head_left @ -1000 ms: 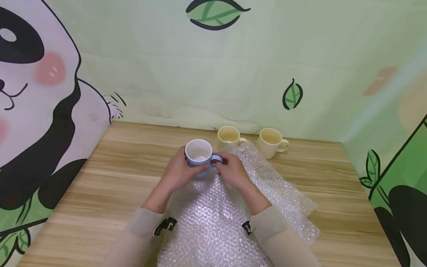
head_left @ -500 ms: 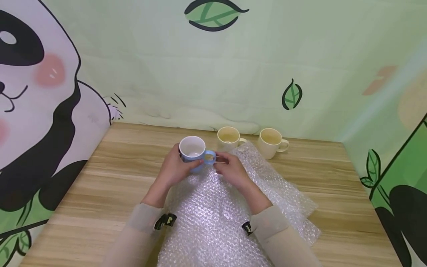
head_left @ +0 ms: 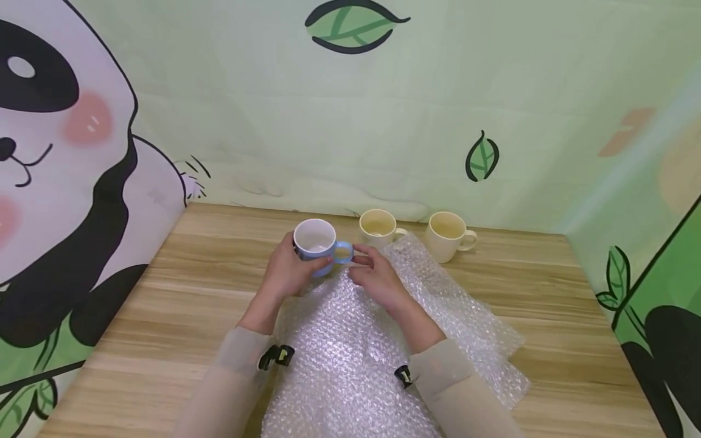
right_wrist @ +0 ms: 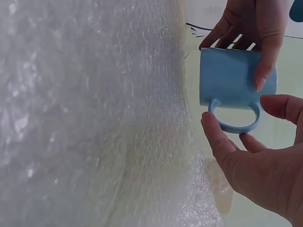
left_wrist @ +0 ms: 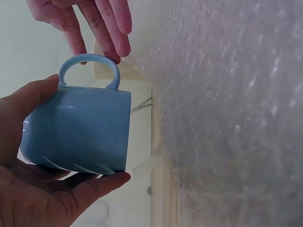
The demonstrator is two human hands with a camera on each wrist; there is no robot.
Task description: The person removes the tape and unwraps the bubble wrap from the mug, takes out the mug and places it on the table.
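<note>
A light blue mug [head_left: 315, 237] with a white inside is held upright above the bubble wrap [head_left: 350, 353]. My left hand [head_left: 286, 271] grips its body, thumb on the near side and fingers curled round the far side. The loop handle points right, toward my right hand [head_left: 379, 278]. In the left wrist view, the right fingertips [left_wrist: 111, 56] are right at the outer curve of the mug handle [left_wrist: 90, 57]. The right wrist view shows the right thumb and fingers spread around the handle [right_wrist: 236, 128], not closed on it.
Two cream-yellow mugs stand at the back of the wooden table [head_left: 208, 292]: one mug [head_left: 376, 225] just behind the bubble wrap, the other mug [head_left: 445, 238] farther right. Bubble wrap sheets overlap toward the right. A printed backdrop [head_left: 274, 121] rises behind the table.
The blue mug has moved a little left and away from me in my left hand. My right hand's fingers have loosened from the handle and now lie at its outer edge.
</note>
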